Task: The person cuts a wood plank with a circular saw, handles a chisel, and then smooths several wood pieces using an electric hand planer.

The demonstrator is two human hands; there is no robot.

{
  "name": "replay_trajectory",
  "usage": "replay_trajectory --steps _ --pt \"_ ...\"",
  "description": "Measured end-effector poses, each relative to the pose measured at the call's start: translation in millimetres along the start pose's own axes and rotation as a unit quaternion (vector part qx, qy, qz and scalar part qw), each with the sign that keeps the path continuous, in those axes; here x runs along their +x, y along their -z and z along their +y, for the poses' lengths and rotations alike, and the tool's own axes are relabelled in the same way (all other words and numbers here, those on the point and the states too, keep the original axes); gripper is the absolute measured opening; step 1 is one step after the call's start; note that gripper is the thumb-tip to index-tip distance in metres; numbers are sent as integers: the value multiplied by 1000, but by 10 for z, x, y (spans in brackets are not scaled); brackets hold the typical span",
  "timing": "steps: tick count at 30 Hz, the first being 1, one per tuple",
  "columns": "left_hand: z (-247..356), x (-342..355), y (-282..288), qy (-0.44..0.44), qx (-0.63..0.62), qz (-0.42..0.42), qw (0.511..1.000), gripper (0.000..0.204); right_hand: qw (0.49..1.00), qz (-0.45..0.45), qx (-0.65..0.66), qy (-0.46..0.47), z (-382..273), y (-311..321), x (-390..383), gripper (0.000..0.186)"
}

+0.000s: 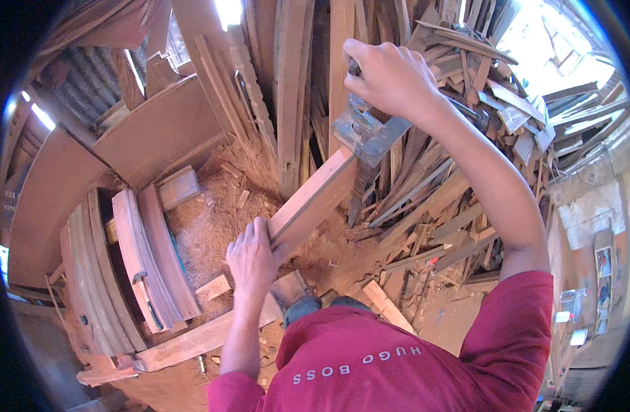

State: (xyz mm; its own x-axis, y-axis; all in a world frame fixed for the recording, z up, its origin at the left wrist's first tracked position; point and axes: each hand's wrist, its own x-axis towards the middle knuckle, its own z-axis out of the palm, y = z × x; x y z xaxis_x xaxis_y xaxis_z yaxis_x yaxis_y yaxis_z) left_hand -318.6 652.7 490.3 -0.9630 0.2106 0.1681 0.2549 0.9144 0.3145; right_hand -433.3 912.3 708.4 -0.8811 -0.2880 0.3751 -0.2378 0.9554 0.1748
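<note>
Plank (315, 192): while its far end meets the blue-grey metal vise (359, 134), it slants over sawdust (212, 220) toward the person.
Left hand (252, 257): gripping plank's near end.
Right hand (392, 77): curled round a dark handle (354, 67), mostly hidden.
Vise step: probably clamping or freeing plank; can't tell which.
Next move: likely needs left steady, right working the handle.

Dusty brown floor (459, 307), orange-brown sawdust (208, 246) spread upon it, a short pale wooden block (213, 288), a pale wooden strip (387, 306), heaped brown wood offcuts (430, 200) at right.
</note>
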Motion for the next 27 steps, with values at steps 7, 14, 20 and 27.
replay_trajectory --steps 7,14,20,27 --pt "700 554 -169 -32 -17 153 988 64 999 41 -7 14 -111 -141 119 21" --pt "794 1354 -328 -20 -92 -45 995 62 998 44 -12 46 -4 -135 53 23" --pt "281 1748 -511 19 -178 -140 974 57 999 49 -10 17 277 2 -317 25" --pt "-428 1447 -993 93 -320 -125 935 52 994 87 -11 -72 936 67 -349 27"
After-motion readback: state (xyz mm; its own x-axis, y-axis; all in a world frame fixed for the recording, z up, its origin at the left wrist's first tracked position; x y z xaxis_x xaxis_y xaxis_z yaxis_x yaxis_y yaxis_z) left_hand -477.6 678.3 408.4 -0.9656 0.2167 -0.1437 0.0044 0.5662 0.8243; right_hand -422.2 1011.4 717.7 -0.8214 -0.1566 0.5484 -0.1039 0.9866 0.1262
